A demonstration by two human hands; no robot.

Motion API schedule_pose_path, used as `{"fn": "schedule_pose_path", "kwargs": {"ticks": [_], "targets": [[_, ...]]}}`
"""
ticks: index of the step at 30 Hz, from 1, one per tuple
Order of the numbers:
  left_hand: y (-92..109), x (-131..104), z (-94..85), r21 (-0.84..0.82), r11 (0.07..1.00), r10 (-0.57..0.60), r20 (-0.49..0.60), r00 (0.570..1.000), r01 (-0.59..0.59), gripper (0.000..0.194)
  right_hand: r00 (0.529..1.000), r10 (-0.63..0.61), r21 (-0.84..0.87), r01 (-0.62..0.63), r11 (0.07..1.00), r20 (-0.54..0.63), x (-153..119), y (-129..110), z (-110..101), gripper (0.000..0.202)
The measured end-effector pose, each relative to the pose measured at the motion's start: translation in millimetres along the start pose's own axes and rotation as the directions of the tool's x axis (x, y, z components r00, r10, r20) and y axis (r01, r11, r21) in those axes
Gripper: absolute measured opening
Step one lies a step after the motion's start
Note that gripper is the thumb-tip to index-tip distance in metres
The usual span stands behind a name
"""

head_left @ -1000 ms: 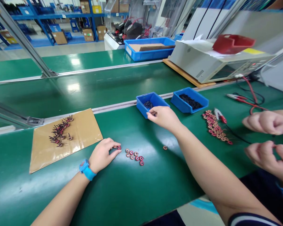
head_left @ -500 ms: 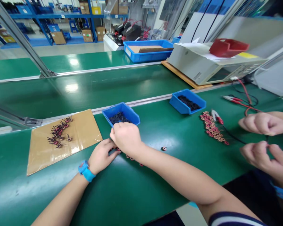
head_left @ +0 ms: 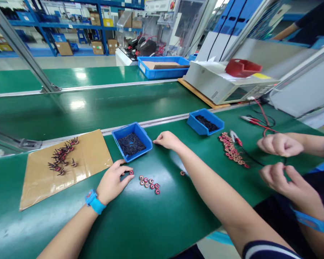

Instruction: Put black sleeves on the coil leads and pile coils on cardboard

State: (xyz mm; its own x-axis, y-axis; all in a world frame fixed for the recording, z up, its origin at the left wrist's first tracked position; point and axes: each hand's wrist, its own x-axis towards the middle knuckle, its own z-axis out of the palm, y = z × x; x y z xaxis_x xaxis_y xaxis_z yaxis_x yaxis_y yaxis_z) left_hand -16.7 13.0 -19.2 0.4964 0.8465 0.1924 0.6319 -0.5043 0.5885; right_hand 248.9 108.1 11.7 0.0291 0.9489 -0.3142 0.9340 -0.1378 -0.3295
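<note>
Thumb and fingers of my left hand [head_left: 113, 181] close round a small red-and-black ring [head_left: 131, 173] on the green table. My right hand [head_left: 166, 140] is pinched just right of a blue bin [head_left: 149, 145] of thin black pieces [head_left: 131, 144]; what its fingertips hold is too small to name. Several similar rings [head_left: 151, 186] lie right of my left hand, and a single ring [head_left: 182, 173] sits below my right forearm's near side. Several rings with black prongs [head_left: 61, 156] stand on a brown cardboard sheet [head_left: 91, 172] at the left.
Another blue bin [head_left: 220, 124] with black pieces stands further right, near a cluster of rings [head_left: 230, 147] and clip leads [head_left: 236, 138]. Another person's hands [head_left: 280, 144] work at the right edge. A grey instrument [head_left: 205, 81] and metal rail [head_left: 167, 119] lie behind.
My right hand has moved right and back, away from my left hand, uncovering the ring there and the loose rings. The view has shifted slightly.
</note>
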Motion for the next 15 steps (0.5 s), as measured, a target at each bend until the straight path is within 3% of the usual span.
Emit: {"fn": "schedule_pose_path", "kwargs": {"ticks": [5, 8, 10, 12, 13, 14, 15], "targets": [[-2.4, 0.9, -2.2, -0.007, 1.0, 0.027, -0.011, 1.0, -0.027, 0.021, 0.999, -0.037, 0.037, 0.037, 0.999, -0.02, -0.5, -4.3, 7.5, 0.025], [-3.7, 1.3, -3.6, -0.01, 0.997, 0.071, 0.007, 0.997, -0.071, 0.02, 0.98, -0.042, 0.065, 0.056, 0.996, -0.197, -15.5, 1.5, -7.6, 0.022], [-4.3, 1.4, -4.0, -0.007, 0.995, 0.096, 0.024, 0.995, -0.096, 0.019, 0.926, -0.013, 0.08, 0.047, 0.996, -0.377, -28.3, 13.2, -27.0, 0.025], [-4.8, 1.3, -3.9, 0.0, 0.993, 0.114, 0.037, 0.993, -0.114, 0.018, 0.815, 0.049, 0.1, 0.011, 0.995, -0.577, -37.9, 33.0, -50.6, 0.035], [-5.0, 1.2, -3.7, 0.003, 0.992, 0.123, 0.039, 0.992, -0.123, 0.018, 0.718, 0.096, 0.124, -0.013, 0.992, -0.69, -40.2, 45.7, -62.2, 0.041], [-5.2, 1.2, -3.4, 0.005, 0.992, 0.129, 0.039, 0.991, -0.129, 0.018, 0.521, 0.167, 0.192, -0.006, 0.981, -0.837, -40.6, 59.6, -72.4, 0.041], [-5.4, 1.2, -3.0, 0.007, 0.991, 0.133, 0.036, 0.99, -0.133, 0.018, 0.39, 0.216, 0.237, 0.007, 0.971, -0.895, -39.5, 74.0, -80.8, 0.039]]}}
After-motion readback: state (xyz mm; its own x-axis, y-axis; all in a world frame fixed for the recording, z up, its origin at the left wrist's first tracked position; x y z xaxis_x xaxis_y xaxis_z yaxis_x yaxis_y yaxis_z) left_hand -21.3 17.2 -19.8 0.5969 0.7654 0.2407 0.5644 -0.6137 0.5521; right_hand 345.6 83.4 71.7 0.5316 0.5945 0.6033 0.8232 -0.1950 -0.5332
